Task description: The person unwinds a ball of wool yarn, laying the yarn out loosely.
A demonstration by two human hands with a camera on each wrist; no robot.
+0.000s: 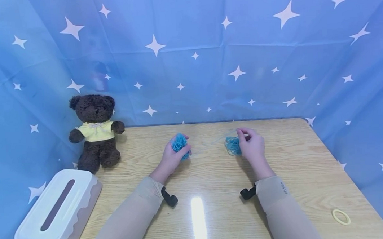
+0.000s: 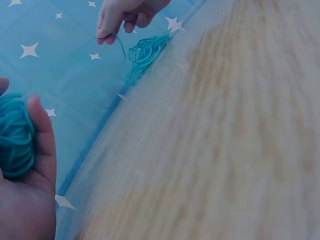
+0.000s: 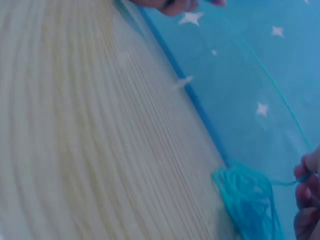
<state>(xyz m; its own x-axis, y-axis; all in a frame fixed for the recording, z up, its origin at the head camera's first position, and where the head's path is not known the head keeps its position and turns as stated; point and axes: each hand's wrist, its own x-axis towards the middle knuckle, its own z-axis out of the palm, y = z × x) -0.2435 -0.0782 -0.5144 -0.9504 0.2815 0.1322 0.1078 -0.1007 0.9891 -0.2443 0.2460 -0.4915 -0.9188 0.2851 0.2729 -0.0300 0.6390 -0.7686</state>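
Note:
In the head view my left hand [image 1: 172, 159] grips a wound ball of teal yarn [image 1: 179, 143], thumb on one side and fingers on the other. My right hand [image 1: 253, 145] pinches a strand of the same yarn [image 3: 287, 102] between thumb and fingertips. That strand runs across the gap between both hands. Beside and below the right hand lies a loose, looped heap of teal yarn [image 1: 233, 146] on the table. In the left wrist view a short length hangs from the right fingertips towards this heap.
A brown teddy bear [image 1: 96, 131] in a yellow top sits at the table's back left. In front of it stands a white tissue box [image 1: 58, 209]. A pale yellow ring [image 1: 341, 217] lies at the right on the wooden table [image 1: 214, 176]. A starry blue curtain [image 1: 189, 80] hangs behind.

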